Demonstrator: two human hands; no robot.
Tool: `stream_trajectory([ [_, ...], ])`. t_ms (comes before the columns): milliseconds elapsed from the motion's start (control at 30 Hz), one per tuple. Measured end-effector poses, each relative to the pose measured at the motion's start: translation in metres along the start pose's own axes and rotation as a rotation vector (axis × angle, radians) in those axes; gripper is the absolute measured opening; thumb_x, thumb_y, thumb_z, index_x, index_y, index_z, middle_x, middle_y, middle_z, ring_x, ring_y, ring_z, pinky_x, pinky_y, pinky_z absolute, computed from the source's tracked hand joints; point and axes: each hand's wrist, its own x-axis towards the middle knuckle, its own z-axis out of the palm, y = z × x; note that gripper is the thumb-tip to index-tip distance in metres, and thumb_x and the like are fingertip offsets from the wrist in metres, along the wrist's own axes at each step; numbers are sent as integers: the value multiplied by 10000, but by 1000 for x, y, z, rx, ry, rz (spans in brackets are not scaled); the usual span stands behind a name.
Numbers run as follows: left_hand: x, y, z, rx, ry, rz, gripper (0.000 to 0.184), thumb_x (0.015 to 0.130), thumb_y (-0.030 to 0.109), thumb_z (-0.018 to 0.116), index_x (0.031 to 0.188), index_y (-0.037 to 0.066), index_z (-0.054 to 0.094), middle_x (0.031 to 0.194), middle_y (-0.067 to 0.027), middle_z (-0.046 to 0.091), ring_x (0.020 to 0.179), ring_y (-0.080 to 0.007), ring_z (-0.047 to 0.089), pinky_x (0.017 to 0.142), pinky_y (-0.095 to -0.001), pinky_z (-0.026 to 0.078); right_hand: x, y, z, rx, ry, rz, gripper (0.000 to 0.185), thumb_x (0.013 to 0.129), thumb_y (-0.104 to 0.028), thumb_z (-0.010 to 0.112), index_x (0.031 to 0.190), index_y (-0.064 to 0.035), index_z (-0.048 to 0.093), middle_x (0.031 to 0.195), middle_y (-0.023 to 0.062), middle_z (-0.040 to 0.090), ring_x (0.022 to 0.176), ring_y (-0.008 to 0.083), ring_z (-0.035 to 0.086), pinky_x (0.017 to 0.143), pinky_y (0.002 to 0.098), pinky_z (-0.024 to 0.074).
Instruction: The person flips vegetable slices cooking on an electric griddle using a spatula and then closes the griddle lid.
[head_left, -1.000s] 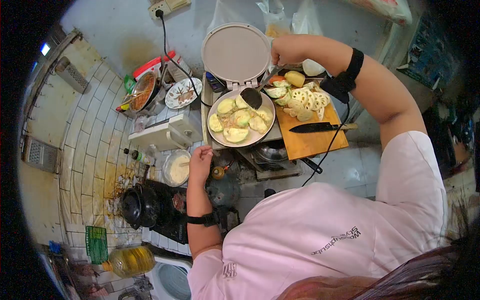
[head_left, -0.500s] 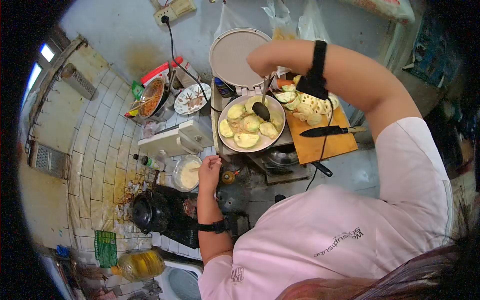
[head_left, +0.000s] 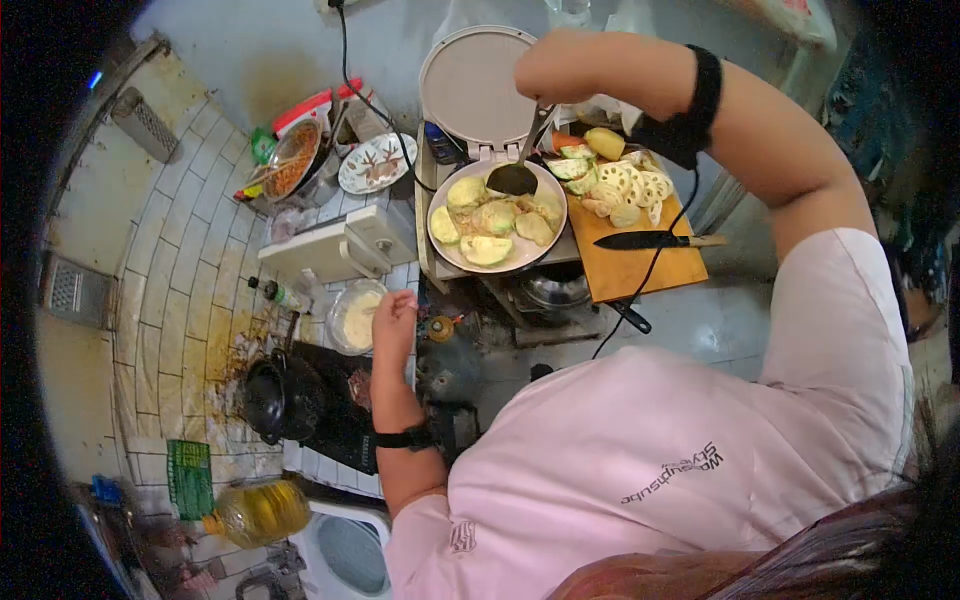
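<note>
The pan (head_left: 527,257) is left of the board (head_left: 640,272), whose far edge bears lotus (head_left: 652,190); 1 knife (head_left: 638,240) overhangs its right edge.

We are in a kitchen, small and worn enough to look like one in a home. At the upper centre of the frame an open electric griddle (head_left: 475,85) holds food slices (head_left: 487,250), and to its right lotus root (head_left: 635,183) and a kitchen knife (head_left: 640,240) lie on a cutting board (head_left: 665,272). We also see a stained tiled wall (head_left: 185,300) at left and a cooking-oil jug (head_left: 262,513) at lower left.
</note>
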Motion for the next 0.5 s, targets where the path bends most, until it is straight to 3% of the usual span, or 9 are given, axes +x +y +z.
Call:
stream_trajectory([
  [33,-1,3,-1,-12,7,21,188,835,88,591,998,-4,573,862,-42,595,781,-113,532,721,-242,434,-18,-5,-13,26,135,-45,109,716,-164,613,791,-95,651,716,108,635,713,304,622,607,417,485],
  [333,1,18,6,-30,-32,34,185,843,35,551,1021,-16,550,891,-48,587,785,-96,540,726,-223,442,-25,1,29,-203,124,-224,110,765,-131,529,841,-123,609,762,85,626,741,287,626,600,401,490],
  [500,1,23,10,-31,-29,2,186,841,22,546,1025,-2,553,904,-53,596,812,-112,551,746,-238,449,-35,23,44,-180,102,-68,112,758,-126,534,841,-124,610,760,90,624,746,301,624,620,422,489],
])
